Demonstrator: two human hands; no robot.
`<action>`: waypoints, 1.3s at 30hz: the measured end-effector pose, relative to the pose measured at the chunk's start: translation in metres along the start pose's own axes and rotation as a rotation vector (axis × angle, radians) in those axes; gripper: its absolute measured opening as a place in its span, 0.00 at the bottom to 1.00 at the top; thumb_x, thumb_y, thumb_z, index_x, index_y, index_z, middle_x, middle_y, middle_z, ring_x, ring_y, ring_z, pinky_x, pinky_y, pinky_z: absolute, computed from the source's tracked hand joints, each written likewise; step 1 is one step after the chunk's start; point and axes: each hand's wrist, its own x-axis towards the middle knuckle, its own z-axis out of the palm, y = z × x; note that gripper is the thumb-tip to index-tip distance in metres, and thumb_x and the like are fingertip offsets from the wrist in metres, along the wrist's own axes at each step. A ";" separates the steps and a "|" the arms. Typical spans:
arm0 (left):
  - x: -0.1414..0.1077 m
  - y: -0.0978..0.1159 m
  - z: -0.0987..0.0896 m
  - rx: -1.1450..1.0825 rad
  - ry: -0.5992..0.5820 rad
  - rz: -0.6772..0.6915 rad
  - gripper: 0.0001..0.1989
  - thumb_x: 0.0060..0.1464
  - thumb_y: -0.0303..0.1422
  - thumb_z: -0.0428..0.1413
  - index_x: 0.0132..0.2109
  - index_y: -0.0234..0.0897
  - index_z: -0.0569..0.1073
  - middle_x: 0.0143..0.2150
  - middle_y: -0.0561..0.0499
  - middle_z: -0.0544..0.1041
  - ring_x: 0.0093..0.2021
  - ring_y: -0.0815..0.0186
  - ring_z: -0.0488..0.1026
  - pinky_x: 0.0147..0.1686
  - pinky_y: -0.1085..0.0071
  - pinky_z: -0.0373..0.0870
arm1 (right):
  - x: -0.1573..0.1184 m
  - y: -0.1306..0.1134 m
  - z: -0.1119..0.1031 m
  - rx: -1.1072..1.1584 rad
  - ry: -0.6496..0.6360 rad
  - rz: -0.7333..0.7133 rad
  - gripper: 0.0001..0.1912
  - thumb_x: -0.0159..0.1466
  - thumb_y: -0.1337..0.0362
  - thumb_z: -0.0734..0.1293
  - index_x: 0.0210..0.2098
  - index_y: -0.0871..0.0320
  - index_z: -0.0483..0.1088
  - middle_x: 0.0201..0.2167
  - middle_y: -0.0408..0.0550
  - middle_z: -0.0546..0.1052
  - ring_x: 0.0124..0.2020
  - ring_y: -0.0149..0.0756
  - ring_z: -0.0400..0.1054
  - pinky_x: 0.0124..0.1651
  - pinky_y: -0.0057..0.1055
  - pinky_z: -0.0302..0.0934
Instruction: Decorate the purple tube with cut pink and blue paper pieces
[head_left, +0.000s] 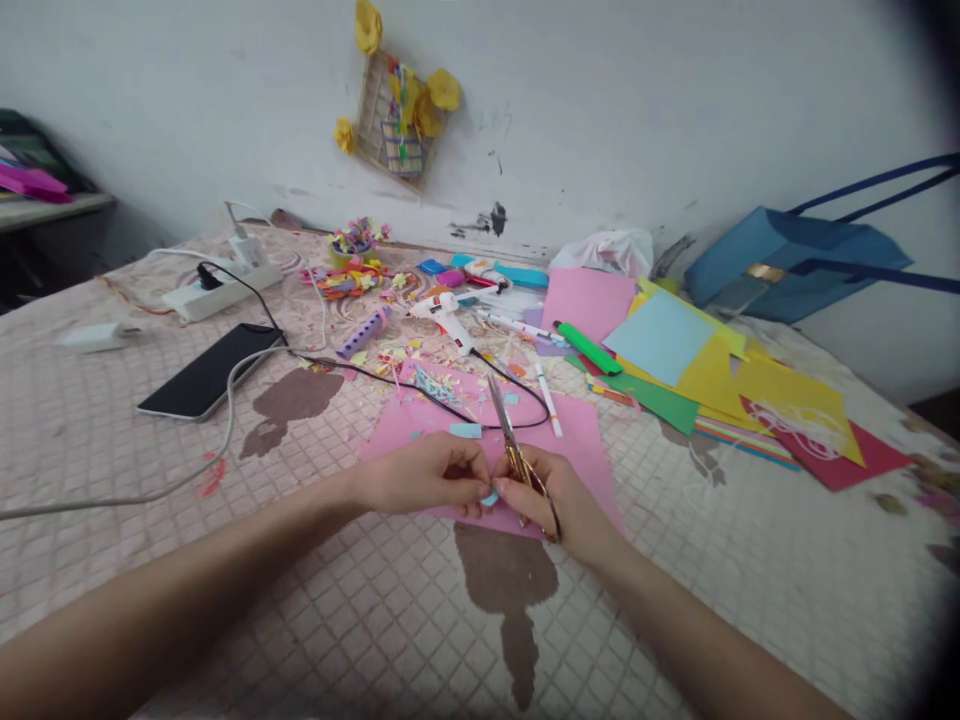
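Over the near part of a pink sheet (577, 440), my left hand (431, 475) pinches a small light-blue piece of paper (489, 497) between thumb and fingers. My right hand (559, 500) meets it there, its thumb at the same piece. Scissors (513, 440) with gold handles are held in the right hand, blades pointing up and away from me. Just beyond the left fingers lies a light-blue paper strip (466, 430). Thin blue cuttings (431, 385) are scattered farther back on the sheet. The hands partly hide the small piece.
A white glue gun (450, 322) with a black cord lies behind the pink sheet. To the left are a black phone (211, 372), a power strip (223, 290) and cables. Coloured paper (675, 350), a green marker (587, 348) and a blue bag (795, 262) are on the right.
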 end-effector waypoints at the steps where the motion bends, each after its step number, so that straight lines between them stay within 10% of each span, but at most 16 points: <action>1: 0.000 0.000 0.001 0.013 0.004 -0.003 0.06 0.50 0.33 0.55 0.31 0.33 0.69 0.28 0.52 0.72 0.29 0.71 0.71 0.31 0.74 0.67 | 0.000 0.000 0.000 -0.005 -0.003 -0.003 0.12 0.56 0.57 0.64 0.26 0.60 0.63 0.17 0.36 0.59 0.17 0.23 0.51 0.20 0.22 0.47; 39: 0.006 0.003 -0.011 -0.388 0.432 0.174 0.10 0.50 0.34 0.57 0.31 0.32 0.66 0.32 0.47 0.76 0.31 0.69 0.74 0.37 0.68 0.68 | -0.005 0.008 0.005 -0.130 0.048 -0.015 0.18 0.60 0.49 0.58 0.25 0.58 0.60 0.19 0.37 0.57 0.19 0.26 0.53 0.21 0.25 0.49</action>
